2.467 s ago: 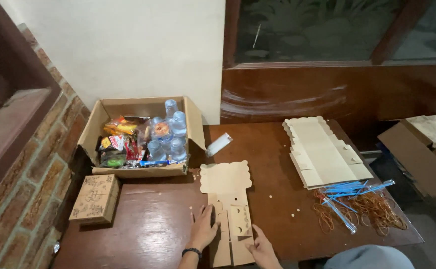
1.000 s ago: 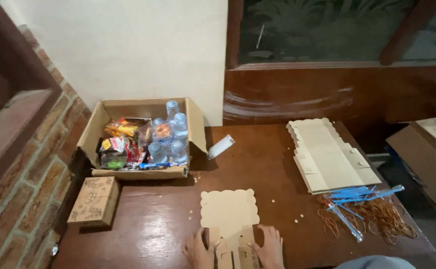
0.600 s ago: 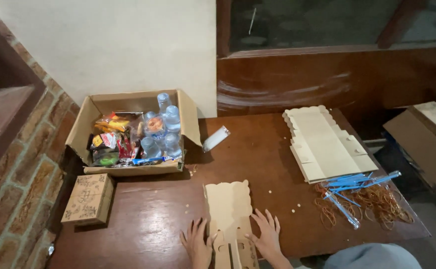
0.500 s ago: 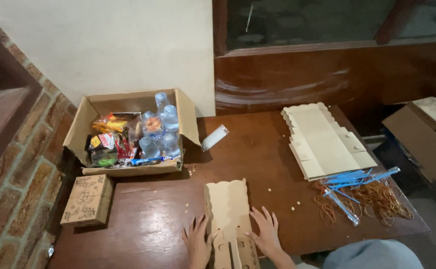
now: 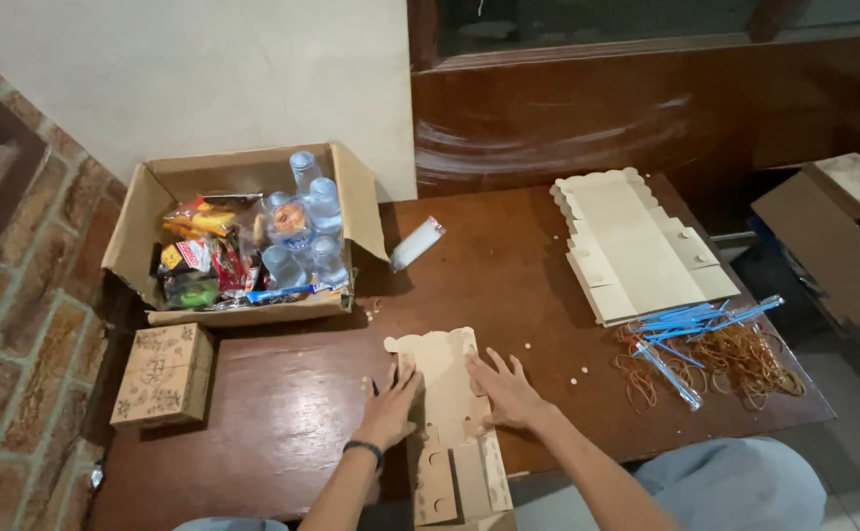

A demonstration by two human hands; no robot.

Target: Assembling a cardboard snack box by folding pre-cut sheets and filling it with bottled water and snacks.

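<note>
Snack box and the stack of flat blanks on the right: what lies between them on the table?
Head view: a small white packet lies between the snack box and the stack; otherwise bare tabletop.

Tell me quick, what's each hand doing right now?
Left hand: open, flat on the die-cut cardboard sheet.
Right hand: open, flat on the same sheet.

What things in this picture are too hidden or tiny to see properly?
Head view:
- Flat cardboard piece: near end cut off by the bottom edge; the left hand and right hand cover its sides.
- Snack packets: bottoms hidden by the open box wall.
- Specks on the table: too small.
</note>
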